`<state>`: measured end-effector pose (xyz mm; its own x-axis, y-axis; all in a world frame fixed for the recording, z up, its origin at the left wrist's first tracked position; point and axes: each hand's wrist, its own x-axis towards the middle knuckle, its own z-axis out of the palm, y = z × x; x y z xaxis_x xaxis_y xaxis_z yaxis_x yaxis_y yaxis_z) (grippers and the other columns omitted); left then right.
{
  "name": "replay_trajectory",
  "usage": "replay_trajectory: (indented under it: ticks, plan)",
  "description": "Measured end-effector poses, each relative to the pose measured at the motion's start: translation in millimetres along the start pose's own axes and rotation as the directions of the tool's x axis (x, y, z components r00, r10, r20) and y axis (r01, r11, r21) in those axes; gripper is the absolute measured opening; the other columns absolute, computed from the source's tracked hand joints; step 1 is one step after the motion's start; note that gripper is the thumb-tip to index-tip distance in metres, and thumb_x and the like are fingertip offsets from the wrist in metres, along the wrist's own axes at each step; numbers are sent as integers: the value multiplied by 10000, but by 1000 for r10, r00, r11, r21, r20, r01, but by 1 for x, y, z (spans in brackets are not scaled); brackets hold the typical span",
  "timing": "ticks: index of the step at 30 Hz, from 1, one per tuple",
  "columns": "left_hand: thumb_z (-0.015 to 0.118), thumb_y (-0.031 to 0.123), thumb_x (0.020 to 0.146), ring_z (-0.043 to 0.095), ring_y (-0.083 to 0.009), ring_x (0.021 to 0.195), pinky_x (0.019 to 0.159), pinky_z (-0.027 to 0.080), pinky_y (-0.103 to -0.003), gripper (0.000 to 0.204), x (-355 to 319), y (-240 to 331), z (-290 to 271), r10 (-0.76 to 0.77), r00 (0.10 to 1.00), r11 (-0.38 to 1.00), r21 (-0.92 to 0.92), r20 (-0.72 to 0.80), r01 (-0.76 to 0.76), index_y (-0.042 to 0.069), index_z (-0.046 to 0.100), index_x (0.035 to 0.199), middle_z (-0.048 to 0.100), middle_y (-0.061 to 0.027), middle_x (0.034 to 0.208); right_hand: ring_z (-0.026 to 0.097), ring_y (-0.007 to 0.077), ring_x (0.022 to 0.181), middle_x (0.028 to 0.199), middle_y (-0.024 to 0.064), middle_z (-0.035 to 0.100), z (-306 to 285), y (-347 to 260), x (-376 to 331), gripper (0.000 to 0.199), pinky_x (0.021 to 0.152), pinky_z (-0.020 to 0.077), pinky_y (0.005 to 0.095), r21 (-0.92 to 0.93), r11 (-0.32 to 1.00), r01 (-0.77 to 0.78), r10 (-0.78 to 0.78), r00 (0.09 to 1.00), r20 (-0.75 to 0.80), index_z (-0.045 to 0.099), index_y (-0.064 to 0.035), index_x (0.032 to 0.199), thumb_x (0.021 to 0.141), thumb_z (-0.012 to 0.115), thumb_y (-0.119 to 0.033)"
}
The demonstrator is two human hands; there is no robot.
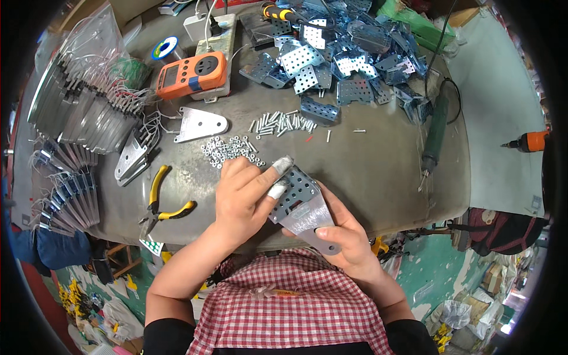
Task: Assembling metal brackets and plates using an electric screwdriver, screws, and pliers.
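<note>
My right hand grips a flat silver metal plate with a rounded, narrower end, its thumb lying near that end. Against the plate's wide end sits a bluish perforated metal bracket. My left hand is closed at the bracket's upper left edge, thumb and forefinger wrapped in white tape. Whether a small fastener is between those fingertips is hidden. Just beyond the left hand lie a pile of small nuts and a heap of screws. A similar silver plate rests farther left.
Yellow-handled pliers lie left, near stacked wired metal plates. An orange meter rests on a power strip, beside a solder spool. Perforated brackets pile up at the back. A green corded electric screwdriver is at right.
</note>
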<state>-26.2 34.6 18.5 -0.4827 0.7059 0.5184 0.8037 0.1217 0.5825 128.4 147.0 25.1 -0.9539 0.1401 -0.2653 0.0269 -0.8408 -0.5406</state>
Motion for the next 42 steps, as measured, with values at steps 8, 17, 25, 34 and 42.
replay_trajectory:
  ticks: [8, 17, 25, 34, 42]
  plan:
    - [708, 108, 580, 479, -222, 710, 706, 364, -354, 410, 6, -8, 9, 208, 974, 956, 232, -91, -182, 58, 601, 973, 479, -27, 709, 432, 280, 1164, 1290, 159, 383, -5, 22, 8, 658, 959, 372, 428, -57, 974, 221, -221, 975, 1, 207, 6, 1354, 764, 498, 2]
    - [564, 100, 797, 514, -251, 668, 645, 427, -328, 147, -16, 22, 13, -355, 878, 815, -355, 320, 458, 6, 468, 857, 514, -128, 762, 378, 327, 1217, 1289, 217, 395, -13, 23, 5, 568, 996, 311, 375, -929, 224, 295, -454, 875, 169, 376, -6, 1288, 756, 574, -37]
    - [513, 120, 869, 457, -51, 755, 672, 395, -220, 111, -35, 16, -17, -390, 661, 361, -554, 641, 750, 16, 496, 835, 506, 9, 794, 445, 340, 1046, 1139, 190, 472, -149, -157, -3, 571, 889, 377, 414, -552, -377, -744, -902, 431, 35, 444, -126, 1263, 726, 636, -169]
    - [519, 75, 847, 451, -51, 746, 675, 394, -222, 74, -46, 8, -20, -412, 564, 264, -499, 716, 826, 9, 494, 827, 500, 17, 787, 487, 219, 1026, 1102, 100, 495, -91, -95, -16, 650, 935, 384, 399, -420, 729, 540, -674, 674, -303, 293, -54, 1317, 743, 595, -93]
    - [494, 36, 781, 443, -54, 758, 668, 390, -232, 53, -53, 5, -13, -406, 647, 304, -572, 645, 761, 6, 487, 824, 494, 12, 796, 495, 188, 929, 943, 42, 517, -75, -35, -1, 562, 928, 353, 431, 142, 891, 432, -404, 896, -186, 370, -73, 1236, 763, 635, -221]
